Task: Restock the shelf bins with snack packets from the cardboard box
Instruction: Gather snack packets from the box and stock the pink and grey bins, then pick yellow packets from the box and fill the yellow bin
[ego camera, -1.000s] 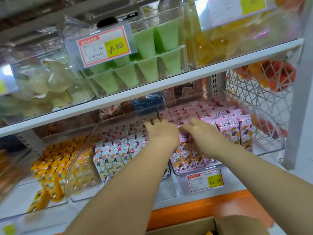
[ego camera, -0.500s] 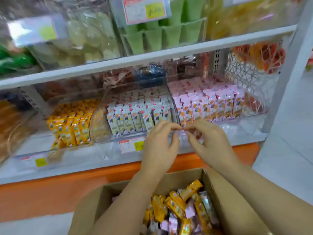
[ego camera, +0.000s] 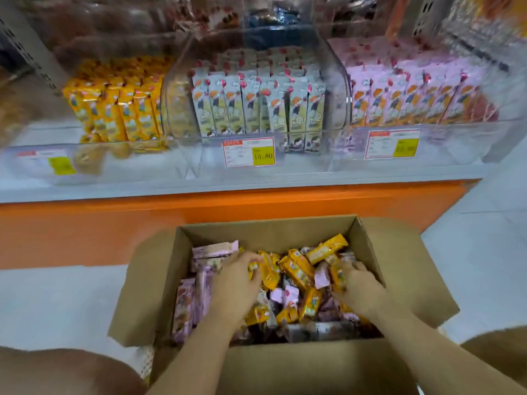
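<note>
In the box [ego camera: 271,232] on the floor [ego camera: 57,295], both hands lie among loose yellow and pink packets [ego camera: 296,269]. The left hand [ego camera: 236,283] has its fingers [ego camera: 251,259] curled round a yellow packet [ego camera: 268,273]. The right hand [ego camera: 360,289] has its fingers curled on a second yellow packet [ego camera: 338,276]. Beyond the box, the shelf [ego camera: 114,189] carries three clear bins [ego camera: 340,89]: yellow stock left, white centre, pink right. A price tag [ego camera: 248,152] fronts the centre bin.

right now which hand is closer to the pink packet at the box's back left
Left. The left hand lies just beside the pink packet; the right hand is across the cardboard box, near its right wall.
</note>
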A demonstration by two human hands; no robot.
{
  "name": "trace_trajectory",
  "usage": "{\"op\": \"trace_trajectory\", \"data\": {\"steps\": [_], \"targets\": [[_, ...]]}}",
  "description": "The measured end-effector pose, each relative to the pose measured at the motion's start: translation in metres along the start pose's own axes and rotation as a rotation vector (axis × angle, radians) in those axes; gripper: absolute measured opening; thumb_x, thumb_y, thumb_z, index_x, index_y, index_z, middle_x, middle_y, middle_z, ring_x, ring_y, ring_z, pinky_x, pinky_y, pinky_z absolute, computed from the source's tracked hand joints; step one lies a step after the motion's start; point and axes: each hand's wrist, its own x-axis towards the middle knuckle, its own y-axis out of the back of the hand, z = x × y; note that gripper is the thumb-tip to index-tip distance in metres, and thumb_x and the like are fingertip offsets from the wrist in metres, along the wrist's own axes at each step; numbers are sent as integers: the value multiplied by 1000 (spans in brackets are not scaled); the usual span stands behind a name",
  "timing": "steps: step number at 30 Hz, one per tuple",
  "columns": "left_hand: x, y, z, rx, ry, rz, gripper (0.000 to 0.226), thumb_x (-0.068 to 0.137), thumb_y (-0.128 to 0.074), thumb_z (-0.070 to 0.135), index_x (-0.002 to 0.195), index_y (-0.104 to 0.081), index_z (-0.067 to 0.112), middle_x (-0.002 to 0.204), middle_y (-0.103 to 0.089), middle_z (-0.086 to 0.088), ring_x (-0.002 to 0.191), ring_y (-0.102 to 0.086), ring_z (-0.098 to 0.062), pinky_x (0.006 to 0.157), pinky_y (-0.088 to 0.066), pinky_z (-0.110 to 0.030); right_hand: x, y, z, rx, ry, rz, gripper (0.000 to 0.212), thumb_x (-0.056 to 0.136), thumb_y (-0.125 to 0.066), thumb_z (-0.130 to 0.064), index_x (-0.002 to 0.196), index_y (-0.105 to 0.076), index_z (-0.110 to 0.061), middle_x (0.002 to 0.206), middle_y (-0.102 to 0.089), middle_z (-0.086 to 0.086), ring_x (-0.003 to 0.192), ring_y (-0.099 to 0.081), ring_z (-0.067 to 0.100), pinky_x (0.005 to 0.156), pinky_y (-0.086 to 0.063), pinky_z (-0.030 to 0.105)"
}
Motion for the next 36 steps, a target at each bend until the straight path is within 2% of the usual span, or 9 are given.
{"op": "trace_trajectory", "data": {"steps": [4, 8, 12, 15, 18, 24, 29, 32, 36], "targets": [[3, -12, -24, 228, 129, -177, 40, 93, -53, 32, 132, -48, 30, 142, -40, 2, 135, -32, -22, 110, -28, -33, 10, -14, -3, -120, -24, 6, 73, 89, -57, -32, 148, -17, -16, 144, -30, 14, 131, -34, 31, 105, -30, 33], [-4, -20, -33, 267, 193, -383, 45, 94, -48, 36, 138, -42, 29, 149, -29, 0, 135, -35, -21, 112, -30, -39, 11, -19, -8, -43, -16, -47, 76, 84, -65, -27, 147, -22, -15, 150, -14, 15, 132, -39, 29, 96, -40, 31], [-5, -21, -32, 257, 173, -436, 38, 94, -50, 33, 132, -47, 35, 143, -37, 3, 125, -46, -18, 109, -33, -45, 10, -19, -14, 79, 79, -126, 66, 79, -64, -17, 139, -37, -20, 135, -41, 9, 125, -44, 22, 93, -43, 28], [-4, -17, -36, 167, 175, -611, 47, 91, -50, 7, 127, -52, 38, 139, -47, 4, 128, -44, -22, 106, -37, -43, 7, -10, -24, 308, 121, -243, 67, 77, -67, -10, 137, -39, -19, 92, -56, -1, 73, -57, 5, 59, -45, 18], [-8, -17, -33, 281, 141, -753, 60, 88, -55, 4, 136, -44, 37, 145, -39, 2, 134, -34, -27, 113, -27, -45, 2, -6, -36, 369, 143, -350, 76, 80, -64, -4, 144, -27, -22, 98, -56, 0, 49, -52, -7, 44, -34, 10], [-16, -13, -25, 308, 42, -591, 49, 91, -60, 36, 137, -44, 37, 139, -49, 6, 128, -45, -19, 114, -23, -46, -6, -14, -47, 221, 209, -360, 82, 82, -66, -16, 150, -20, -24, 128, -56, 0, 101, -60, 18, 73, -43, 21], [2, 17, -3, -186, 183, -369, 55, 86, -64, 46, 135, -46, 27, 127, -54, 5, 114, -53, -14, 91, -40, -24, -12, 17, -56, 473, 260, -129, 43, 83, -63, -5, 118, -52, -29, 93, -58, -10, 67, -50, -6, 55, -38, 6], [11, 30, 8, -503, 262, -332, 32, 85, -61, 51, 107, -54, 29, 110, -60, 8, 99, -58, -9, 85, -48, -27, -15, 36, -66, 643, 272, 12, 49, 84, -64, -3, 122, -48, -31, 90, -49, -21, 76, -53, -11, 61, -40, 4], [13, 31, 21, -702, 351, -262, 41, 84, -63, 47, 106, -56, 12, 82, -65, 3, 66, -62, -6, 69, -55, -23, -25, 38, -80, 664, 393, 54, 53, 80, -70, -6, 109, -46, -42, 94, -56, -19, 83, -56, -7, 69, -42, 9]]}}
